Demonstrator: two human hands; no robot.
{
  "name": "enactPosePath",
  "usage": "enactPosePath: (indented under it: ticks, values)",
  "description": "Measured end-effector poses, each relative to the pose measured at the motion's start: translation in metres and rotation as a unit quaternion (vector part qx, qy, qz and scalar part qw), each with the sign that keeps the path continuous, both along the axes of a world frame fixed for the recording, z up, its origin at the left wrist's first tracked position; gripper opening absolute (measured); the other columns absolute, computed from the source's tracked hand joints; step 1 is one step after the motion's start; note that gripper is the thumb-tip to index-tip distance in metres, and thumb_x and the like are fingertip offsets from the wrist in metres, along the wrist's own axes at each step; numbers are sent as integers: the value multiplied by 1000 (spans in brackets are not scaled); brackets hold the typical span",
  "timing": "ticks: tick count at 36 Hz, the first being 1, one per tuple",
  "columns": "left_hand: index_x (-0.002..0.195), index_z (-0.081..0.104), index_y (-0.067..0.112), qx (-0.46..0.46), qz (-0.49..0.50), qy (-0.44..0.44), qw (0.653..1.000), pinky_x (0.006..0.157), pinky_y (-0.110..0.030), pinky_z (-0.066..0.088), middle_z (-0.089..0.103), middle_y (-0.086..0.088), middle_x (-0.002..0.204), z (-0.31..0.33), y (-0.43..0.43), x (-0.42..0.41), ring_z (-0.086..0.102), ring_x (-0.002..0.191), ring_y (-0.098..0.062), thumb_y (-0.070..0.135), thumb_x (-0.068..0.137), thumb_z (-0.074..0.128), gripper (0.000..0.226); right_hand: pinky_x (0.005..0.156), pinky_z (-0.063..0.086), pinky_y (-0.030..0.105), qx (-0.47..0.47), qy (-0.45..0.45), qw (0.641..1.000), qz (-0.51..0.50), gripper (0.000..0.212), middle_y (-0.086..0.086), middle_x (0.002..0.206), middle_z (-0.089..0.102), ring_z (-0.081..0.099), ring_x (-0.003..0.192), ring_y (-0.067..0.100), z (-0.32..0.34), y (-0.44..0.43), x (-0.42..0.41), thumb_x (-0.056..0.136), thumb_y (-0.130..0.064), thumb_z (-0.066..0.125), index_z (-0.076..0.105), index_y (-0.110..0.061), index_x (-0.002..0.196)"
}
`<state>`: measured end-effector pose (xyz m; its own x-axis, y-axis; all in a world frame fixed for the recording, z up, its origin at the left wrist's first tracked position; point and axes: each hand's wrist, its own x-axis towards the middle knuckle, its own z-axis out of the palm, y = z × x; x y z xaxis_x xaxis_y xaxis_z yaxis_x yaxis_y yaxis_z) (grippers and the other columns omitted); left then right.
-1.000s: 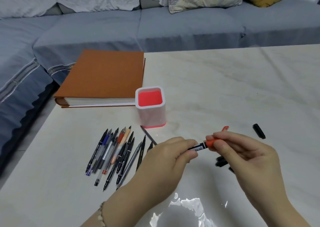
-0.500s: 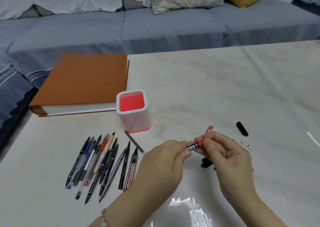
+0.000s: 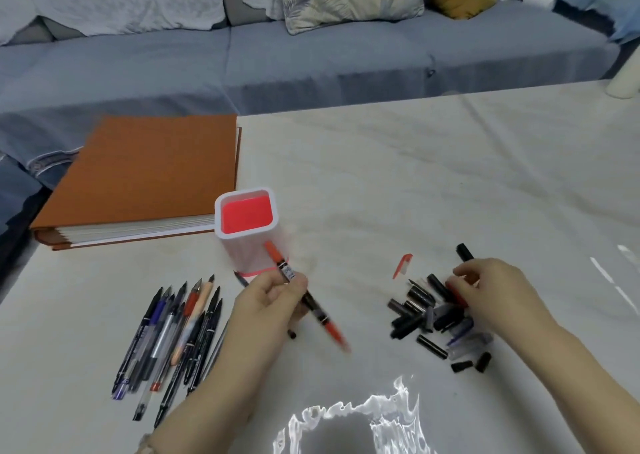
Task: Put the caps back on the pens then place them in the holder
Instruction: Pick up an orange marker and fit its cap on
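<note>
My left hand (image 3: 266, 301) grips a black pen with red caps on both ends (image 3: 313, 306), held tilted just in front of the white holder with a red inside (image 3: 246, 233). To the left lies a row of several uncapped pens (image 3: 173, 332) on the table. On the right, my right hand (image 3: 491, 289) rests on a heap of loose black and blue caps (image 3: 426, 318), its fingers pinching a red cap (image 3: 456, 296). A loose red cap (image 3: 402, 265) lies just left of the heap.
A thick orange-covered book (image 3: 145, 176) lies at the back left, touching the holder's side. One black cap (image 3: 464, 252) sits apart behind my right hand. A blue sofa with cushions (image 3: 311, 55) runs along the table's far edge.
My hands have separated. The left hand carried the red-capped pen left toward the holder; the right hand moved right onto the cap heap. The camera view shifted.
</note>
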<state>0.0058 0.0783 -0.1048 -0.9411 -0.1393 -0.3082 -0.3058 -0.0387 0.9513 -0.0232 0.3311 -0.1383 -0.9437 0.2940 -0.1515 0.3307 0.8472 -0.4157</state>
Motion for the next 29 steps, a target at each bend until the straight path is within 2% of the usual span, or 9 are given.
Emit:
enactPosePath:
  ticks: [3, 6, 9, 14, 16, 18, 21, 25, 29]
  values:
    - [68, 61, 12, 13, 11, -8, 1000, 87, -46, 51, 61, 1, 54, 5, 0, 1, 61, 61, -13, 9, 82, 61, 15, 62, 45, 30, 70, -60, 996, 19, 22, 11, 83, 66, 59, 76, 28, -12, 2, -10, 86, -21, 52, 68, -6, 83]
    - [66, 64, 11, 14, -8, -19, 1000, 60, -32, 58, 68, -8, 61, 12, -3, 5, 67, 63, -13, 5, 78, 64, 13, 58, 43, 29, 103, -70, 992, 27, 26, 11, 78, 63, 59, 73, 29, -20, 2, -14, 88, -21, 49, 65, -7, 75]
    - [74, 67, 9, 28, -14, -47, 998, 45, -22, 52, 73, -9, 67, 15, -10, 7, 71, 63, -15, 5, 76, 66, 5, 59, 45, 30, 88, -56, 994, 28, 26, 12, 75, 63, 59, 73, 30, -21, 1, -13, 87, -20, 49, 64, -7, 69]
    - [81, 67, 4, 93, -6, -72, 993, 39, -19, 49, 74, -13, 73, 17, -18, 11, 70, 57, -14, 2, 81, 59, 9, 69, 43, 31, -51, 55, 995, 58, 12, 5, 85, 64, 56, 82, 23, -2, -16, -2, 91, -19, 48, 59, -14, 92]
    - [85, 67, 3, 106, -12, -71, 992, 40, -18, 49, 74, -13, 73, 17, -19, 13, 69, 57, -12, 0, 82, 57, 11, 69, 44, 29, -148, 78, 981, 101, 8, -4, 83, 65, 58, 78, 17, 14, -30, 7, 92, -21, 46, 55, -22, 91]
    - [87, 66, 3, 111, -17, -68, 991, 41, -18, 49, 74, -13, 74, 16, -20, 16, 69, 58, -11, -1, 82, 56, 12, 68, 45, 18, -228, 102, 957, 146, 13, -7, 79, 65, 60, 74, 7, 27, -45, 18, 92, -20, 47, 56, -29, 88]
    - [85, 67, 3, 126, -12, -66, 990, 42, -19, 51, 74, -14, 73, 16, -23, 19, 69, 58, -12, -3, 82, 55, 14, 66, 48, 12, -315, 123, 927, 160, 20, -9, 84, 65, 61, 73, 5, 36, -61, 29, 90, -18, 49, 60, -34, 87]
    - [84, 67, 2, 139, -11, -63, 988, 42, -20, 51, 74, -15, 73, 16, -28, 23, 68, 56, -13, -3, 82, 53, 15, 65, 44, 7, -353, 147, 911, 152, 24, -22, 91, 64, 60, 71, 2, 36, -67, 32, 88, -17, 53, 63, -38, 84]
    - [83, 67, 2, 146, -12, -59, 987, 41, -20, 50, 73, -16, 73, 15, -31, 26, 67, 55, -13, -4, 81, 52, 16, 65, 46, 10, -367, 152, 905, 150, 27, -20, 90, 65, 58, 69, 1, 35, -71, 31, 88, -15, 54, 64, -40, 82]
